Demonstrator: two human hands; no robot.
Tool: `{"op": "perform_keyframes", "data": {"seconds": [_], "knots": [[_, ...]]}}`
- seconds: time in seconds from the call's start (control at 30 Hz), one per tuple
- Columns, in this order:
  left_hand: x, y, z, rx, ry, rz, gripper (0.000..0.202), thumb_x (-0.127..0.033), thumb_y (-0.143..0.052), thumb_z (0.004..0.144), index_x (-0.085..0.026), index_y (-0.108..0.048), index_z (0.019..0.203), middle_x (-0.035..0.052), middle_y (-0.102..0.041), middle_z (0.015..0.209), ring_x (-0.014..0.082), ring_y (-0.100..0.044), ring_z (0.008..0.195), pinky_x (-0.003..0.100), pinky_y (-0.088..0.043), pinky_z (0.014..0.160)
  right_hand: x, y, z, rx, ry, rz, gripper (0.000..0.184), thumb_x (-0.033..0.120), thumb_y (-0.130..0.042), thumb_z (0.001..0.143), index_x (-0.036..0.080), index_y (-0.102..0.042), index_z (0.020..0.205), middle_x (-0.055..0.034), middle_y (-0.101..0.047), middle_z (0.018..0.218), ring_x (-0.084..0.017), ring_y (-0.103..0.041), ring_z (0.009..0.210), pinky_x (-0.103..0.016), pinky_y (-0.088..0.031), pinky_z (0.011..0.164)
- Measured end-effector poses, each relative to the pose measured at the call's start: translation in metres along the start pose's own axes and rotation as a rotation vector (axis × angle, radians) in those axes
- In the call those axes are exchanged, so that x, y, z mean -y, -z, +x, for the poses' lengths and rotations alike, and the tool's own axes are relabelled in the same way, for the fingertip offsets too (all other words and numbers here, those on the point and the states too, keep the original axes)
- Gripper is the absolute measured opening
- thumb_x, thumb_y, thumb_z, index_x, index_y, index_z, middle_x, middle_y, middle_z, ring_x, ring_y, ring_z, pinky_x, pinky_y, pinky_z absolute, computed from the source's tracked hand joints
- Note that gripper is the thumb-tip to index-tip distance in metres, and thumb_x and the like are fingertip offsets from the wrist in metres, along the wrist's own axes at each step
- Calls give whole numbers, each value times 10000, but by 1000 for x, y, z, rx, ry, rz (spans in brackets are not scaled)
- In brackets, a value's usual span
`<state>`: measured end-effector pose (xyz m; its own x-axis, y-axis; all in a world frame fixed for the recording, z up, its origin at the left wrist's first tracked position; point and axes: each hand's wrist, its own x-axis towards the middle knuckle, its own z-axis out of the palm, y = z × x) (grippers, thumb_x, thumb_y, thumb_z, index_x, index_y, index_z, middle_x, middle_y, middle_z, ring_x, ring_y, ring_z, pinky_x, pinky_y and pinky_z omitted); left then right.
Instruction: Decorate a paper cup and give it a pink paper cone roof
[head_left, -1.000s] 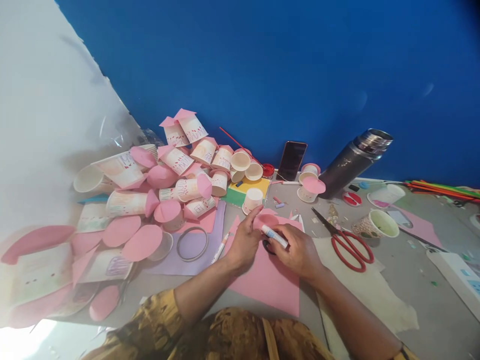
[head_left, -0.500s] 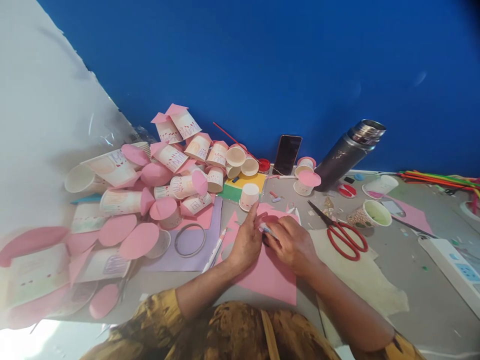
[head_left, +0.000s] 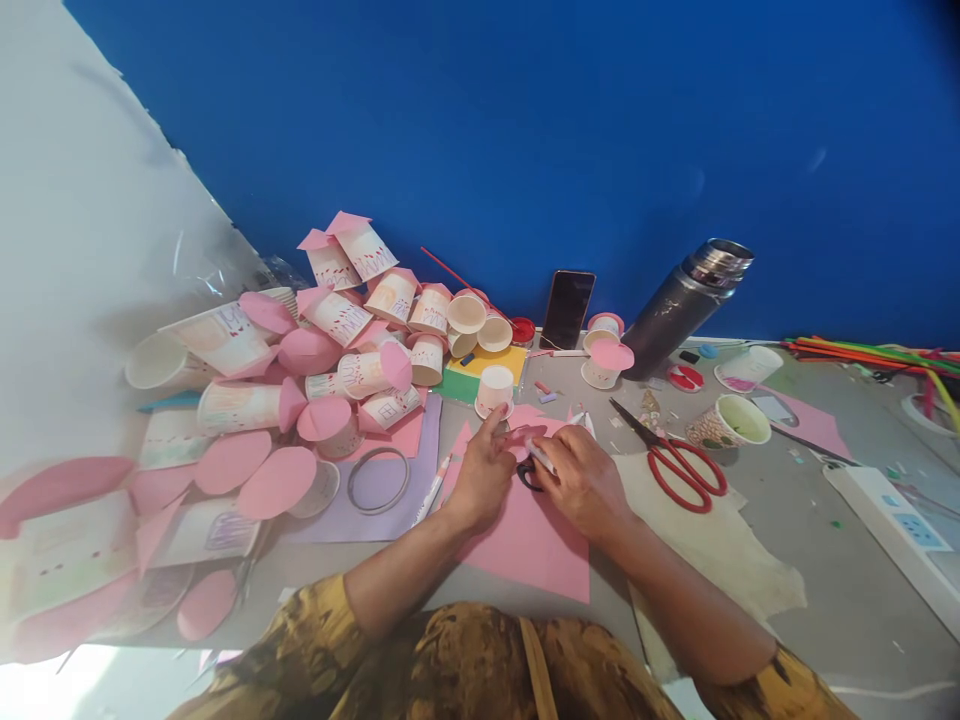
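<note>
My left hand [head_left: 484,470] is closed on a small pink paper piece [head_left: 525,434], its index finger pointing up. My right hand [head_left: 589,480] grips a small whitish tool [head_left: 541,454] against that piece; fingers cover most of it, so its kind cannot be made out. A dark curved part [head_left: 528,476] shows below the tool. Under both hands lies a larger pink paper sheet [head_left: 525,545]. Just beyond my left hand a white paper cup [head_left: 495,388] stands upside down. A white marker [head_left: 433,490] lies to the left of my left wrist.
Paper cups with pink paper tops [head_left: 352,320] are piled at the left. A tape roll [head_left: 379,480] lies on purple paper [head_left: 322,525]. To the right are red-handled scissors [head_left: 686,475], a patterned cup [head_left: 727,425], a dark flask [head_left: 679,310], a phone [head_left: 568,310] and a power strip [head_left: 896,530].
The pink piece has tilted flatter between my hands, and more of the dark curved part shows beside my right fingers. The whole view has shifted slightly.
</note>
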<state>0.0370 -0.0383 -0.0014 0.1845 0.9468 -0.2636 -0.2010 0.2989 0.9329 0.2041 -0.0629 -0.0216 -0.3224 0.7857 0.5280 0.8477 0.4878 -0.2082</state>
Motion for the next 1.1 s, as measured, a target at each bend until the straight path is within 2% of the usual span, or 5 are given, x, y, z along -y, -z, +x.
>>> {"op": "perform_keyframes", "data": {"seconds": [0.17,0.27,0.5,0.63,1.1], "knots": [[-8,2,4,96,140,-337,369,-378,-753,791,-163,-714,1089,14,-689,803,165,-638,739,282,-519,704,-7,1,-1,-46,-6,202,170,156,-608,979,212,-731,1083,-61,-632,881,-206,-614,800,-319,-514,719],[-9,5,9,124,202,-402,377,-527,-752,837,-155,-709,878,28,-675,747,153,-595,652,270,-498,627,-9,3,-1,-20,55,242,186,156,-640,965,211,-735,1115,-57,-636,894,-198,-622,813,-309,-509,720],[-4,5,11,198,232,-280,467,-490,-879,705,-150,-730,988,-4,-624,648,144,-559,592,249,-417,550,-5,9,1,50,176,100,172,89,-597,925,183,-720,1001,-63,-613,859,-217,-580,788,-324,-449,682],[-2,4,8,204,219,-239,370,-428,-900,675,-160,-647,708,-32,-518,596,115,-489,566,238,-355,507,-3,7,0,54,184,30,126,77,-602,901,167,-681,940,-65,-600,837,-226,-549,767,-338,-420,671],[-5,-4,1,145,242,-411,290,-355,-867,720,-149,-663,701,13,-626,680,149,-586,677,280,-502,683,0,1,-1,-62,101,-68,99,137,-591,977,187,-657,923,-53,-617,797,-227,-550,742,-353,-405,664]]}}
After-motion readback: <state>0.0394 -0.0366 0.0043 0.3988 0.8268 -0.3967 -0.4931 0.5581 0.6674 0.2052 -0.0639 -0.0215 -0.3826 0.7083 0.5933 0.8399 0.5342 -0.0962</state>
